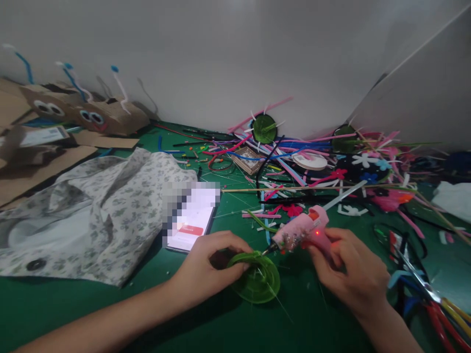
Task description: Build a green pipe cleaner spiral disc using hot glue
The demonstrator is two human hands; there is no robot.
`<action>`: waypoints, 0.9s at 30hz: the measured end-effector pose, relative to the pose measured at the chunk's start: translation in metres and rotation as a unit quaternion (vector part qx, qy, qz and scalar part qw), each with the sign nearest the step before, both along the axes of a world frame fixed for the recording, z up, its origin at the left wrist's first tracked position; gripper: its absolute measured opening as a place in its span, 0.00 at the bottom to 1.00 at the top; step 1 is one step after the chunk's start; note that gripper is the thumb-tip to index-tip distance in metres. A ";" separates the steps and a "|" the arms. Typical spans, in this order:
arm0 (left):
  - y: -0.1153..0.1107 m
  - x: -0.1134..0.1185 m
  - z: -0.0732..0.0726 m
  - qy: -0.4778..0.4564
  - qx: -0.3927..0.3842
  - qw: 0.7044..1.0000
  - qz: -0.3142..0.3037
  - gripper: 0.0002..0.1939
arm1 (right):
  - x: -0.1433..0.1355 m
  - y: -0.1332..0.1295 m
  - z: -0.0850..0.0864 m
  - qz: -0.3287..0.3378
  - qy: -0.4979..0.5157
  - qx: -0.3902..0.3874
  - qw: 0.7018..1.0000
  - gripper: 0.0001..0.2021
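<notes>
head view: green disc point(263, 287) between the hands point(206, 264)

Area type: craft workshop or equiv. hobby corner. Indicators: green worktop point(294, 318) w/ glue gun point(299, 230), scissors point(434, 295), pipe-cleaner offcuts point(262, 215), cardboard figs. point(125, 119)

My left grip point(213, 260) pinches a green coiled disc point(263, 287) over the green counter point(221, 333); right grip point(355, 269) holds a pink glue gun point(300, 231), nozzle point(271, 249) at the disc's edge, red light point(317, 233) on. Lit phone point(196, 218) and floral cloth point(125, 211) to the left, scissors point(429, 291) at right, pipe-cleaner clutter point(285, 162) behind, googly-eyed cardboard pieces point(117, 117) back left
</notes>
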State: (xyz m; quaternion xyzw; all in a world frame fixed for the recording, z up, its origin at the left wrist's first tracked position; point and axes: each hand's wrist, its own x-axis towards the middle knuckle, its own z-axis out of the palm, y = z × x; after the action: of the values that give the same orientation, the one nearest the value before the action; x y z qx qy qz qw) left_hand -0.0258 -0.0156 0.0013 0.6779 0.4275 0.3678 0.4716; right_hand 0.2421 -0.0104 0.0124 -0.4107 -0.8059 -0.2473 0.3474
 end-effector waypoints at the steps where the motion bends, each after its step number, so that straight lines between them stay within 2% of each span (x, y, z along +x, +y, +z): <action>1: 0.000 0.000 0.000 0.000 0.002 1.000 0.001 0.06 | 0.000 0.000 0.000 0.000 0.006 0.005 1.000 0.21; 27: 0.000 -0.002 -0.001 0.004 0.016 1.000 0.012 0.07 | 0.001 0.000 0.001 -0.017 -0.001 0.018 1.000 0.21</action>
State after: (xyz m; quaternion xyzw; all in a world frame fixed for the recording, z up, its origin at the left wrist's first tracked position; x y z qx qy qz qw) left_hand -0.0275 -0.0157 -0.0002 0.6817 0.4315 0.3777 0.4543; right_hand 0.2430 -0.0100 0.0138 -0.4176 -0.7945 -0.2681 0.3500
